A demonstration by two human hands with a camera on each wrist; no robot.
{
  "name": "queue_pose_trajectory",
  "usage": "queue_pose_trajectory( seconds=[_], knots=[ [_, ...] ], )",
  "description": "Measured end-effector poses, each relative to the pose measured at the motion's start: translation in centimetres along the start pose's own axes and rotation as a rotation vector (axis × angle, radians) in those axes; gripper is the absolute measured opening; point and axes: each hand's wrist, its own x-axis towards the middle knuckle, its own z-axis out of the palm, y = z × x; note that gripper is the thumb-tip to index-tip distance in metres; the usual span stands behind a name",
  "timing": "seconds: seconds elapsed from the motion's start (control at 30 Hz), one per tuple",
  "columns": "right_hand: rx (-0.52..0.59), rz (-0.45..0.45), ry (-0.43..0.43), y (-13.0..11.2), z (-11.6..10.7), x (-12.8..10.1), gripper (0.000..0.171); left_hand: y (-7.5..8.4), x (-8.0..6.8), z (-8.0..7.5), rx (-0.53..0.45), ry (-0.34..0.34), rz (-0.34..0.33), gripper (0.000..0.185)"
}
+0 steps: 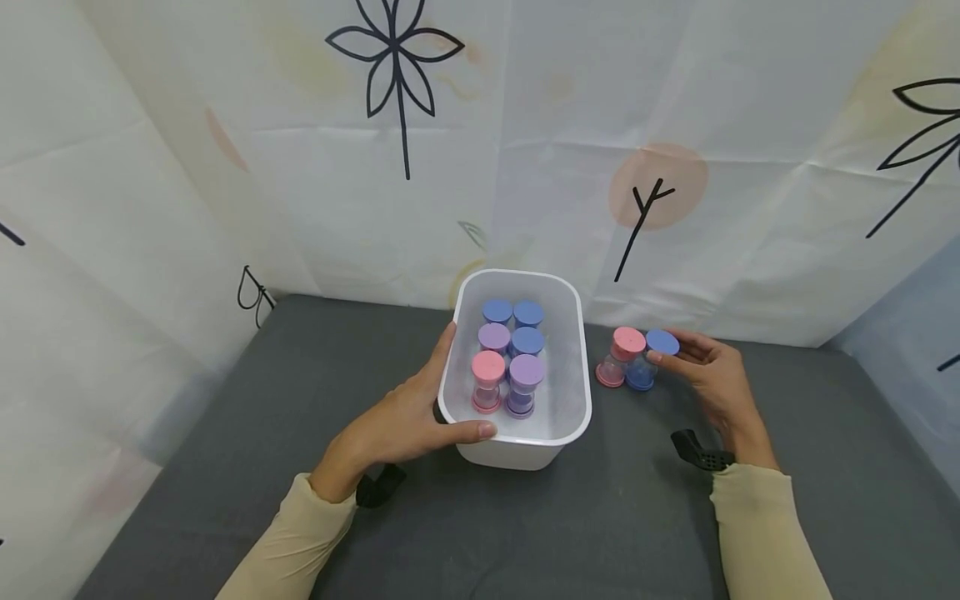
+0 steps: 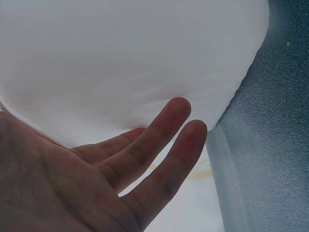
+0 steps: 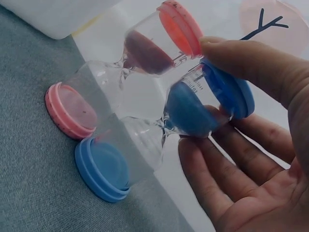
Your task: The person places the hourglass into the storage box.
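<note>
A white plastic bin (image 1: 564,367) holds upright sand timers: three with blue caps (image 1: 528,313), two with purple caps (image 1: 527,371) and one pink timer (image 1: 488,367). My left hand (image 1: 405,421) grips the bin at its near left corner, thumb over the front rim and fingers along the outer wall (image 2: 120,58). To the right of the bin, my right hand (image 1: 716,383) holds a blue sand timer (image 1: 662,342) by its upper part, thumb at the cap and fingers behind the glass. Beside it a pink sand timer (image 1: 628,342) stands upright, its cap close to the thumb tip.
A dark grey cloth (image 1: 600,517) covers the table. Behind it hangs a pale curtain (image 1: 540,208) with printed flowers and leaves, which also runs along the left side. Black straps (image 1: 701,450) with cameras sit on both wrists.
</note>
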Motion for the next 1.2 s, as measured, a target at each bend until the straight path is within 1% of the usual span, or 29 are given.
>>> queue_pose_trajectory(
  seconds=[0.1, 0.27, 0.43, 0.5, 0.6, 0.73, 0.93, 1.07, 1.2],
  knots=[
    [0.009, -0.024, 0.017, 0.1, 0.1, 0.0, 0.059, 0.0, 0.0, 0.0, 0.012, 0.007, -0.014, 0.124],
    [0.008, -0.119, 0.05, -0.1, 0.0, -0.3, 0.052, 0.1, 0.0, 0.1, -0.001, 0.003, -0.005, 0.124],
    [0.01, -0.204, 0.087, -1.2, -0.2, -0.6, 0.049, 0.1, 0.1, 0.0, -0.017, -0.005, 0.01, 0.123],
    [0.015, -0.219, 0.1, -1.7, -0.2, -0.7, 0.05, 0.0, 0.1, 0.0, -0.021, -0.008, 0.014, 0.123],
    [0.049, -0.233, 0.116, -2.5, -0.3, -1.0, 0.05, 0.1, 0.1, -0.1, -0.025, -0.016, 0.015, 0.123],
    [0.13, -0.266, 0.11, -3.8, -0.2, -1.4, 0.05, 0.2, 0.0, -0.1, -0.011, -0.009, -0.004, 0.123],
    [0.173, -0.315, 0.11, -6.3, 0.1, -2.5, 0.048, 0.1, -0.1, -0.1, 0.002, 0.001, -0.02, 0.124],
    [0.179, -0.371, 0.101, -7.9, 0.4, -3.4, 0.048, 0.0, 0.0, 0.0, -0.003, -0.002, -0.008, 0.124],
    [0.21, -0.457, 0.059, -9.3, 1.0, -4.3, 0.047, 0.4, 0.0, -0.1, -0.008, -0.016, 0.014, 0.123]
  ],
)
